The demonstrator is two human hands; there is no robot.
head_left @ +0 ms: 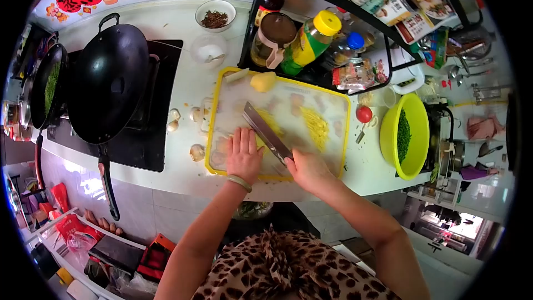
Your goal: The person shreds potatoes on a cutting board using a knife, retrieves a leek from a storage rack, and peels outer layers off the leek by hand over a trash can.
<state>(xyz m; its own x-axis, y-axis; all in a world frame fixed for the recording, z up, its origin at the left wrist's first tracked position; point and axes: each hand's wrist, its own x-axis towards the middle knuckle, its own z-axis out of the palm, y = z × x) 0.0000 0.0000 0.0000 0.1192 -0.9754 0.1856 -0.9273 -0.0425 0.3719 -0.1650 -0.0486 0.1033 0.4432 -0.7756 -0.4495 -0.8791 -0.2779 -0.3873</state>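
My right hand (pixel 308 169) grips the handle of a kitchen knife (pixel 265 126), its wide blade slanting up and left over the cutting board. Flat on the board beside the blade lies my left hand (pixel 245 155), fingers stretched out; what is beneath them is mostly hidden. Pale yellow slices or shreds (pixel 270 120) show along the blade. A separate pile of yellow shreds (pixel 315 128) rests to the right. Near the back edge of the yellow-rimmed cutting board (pixel 347 128) sits a peeled potato (pixel 263 82), with a pale strip (pixel 236 75) left of it.
A black wok (pixel 108 83) stands on the cooktop (pixel 172 66) at left. Behind the board is a black rack (pixel 255 28) with bottles. A green bowl (pixel 421 133) of chopped greens stands right. Garlic (pixel 173 125) and a small bowl (pixel 216 15) are on the counter.
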